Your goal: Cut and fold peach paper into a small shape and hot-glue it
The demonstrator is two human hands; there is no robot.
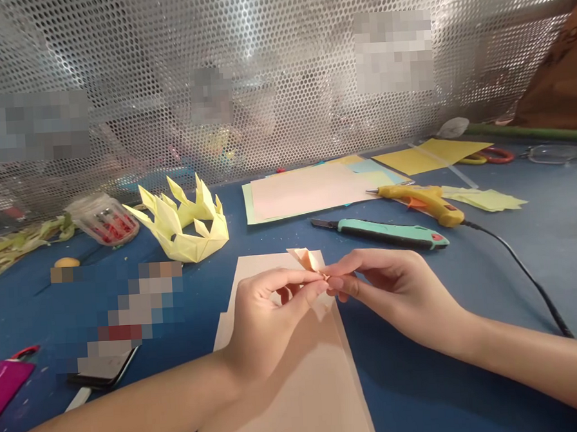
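Observation:
Both hands meet near the middle of the view, pinching a small folded piece of peach paper (pixel 308 260). My left hand (pixel 274 313) grips it between thumb and forefinger from the left. The fingertips of my right hand (pixel 393 288) press on its lower right end, close to the left fingertips. The folded piece has a pointed flap standing up above the fingers; its lower part is mostly hidden. Beneath the hands lie peach paper sheets (pixel 298 396) on the blue table (pixel 414 390).
Behind the hands are a teal cutter (pixel 390 231), a yellow glue gun (pixel 423 201) with a black cord, and stacked paper (pixel 306 192). To the left stand a yellow paper crown (pixel 193 237), a clear jar (pixel 107 222) and a phone (pixel 107 364). Perforated metal (pixel 284 132) backs the table.

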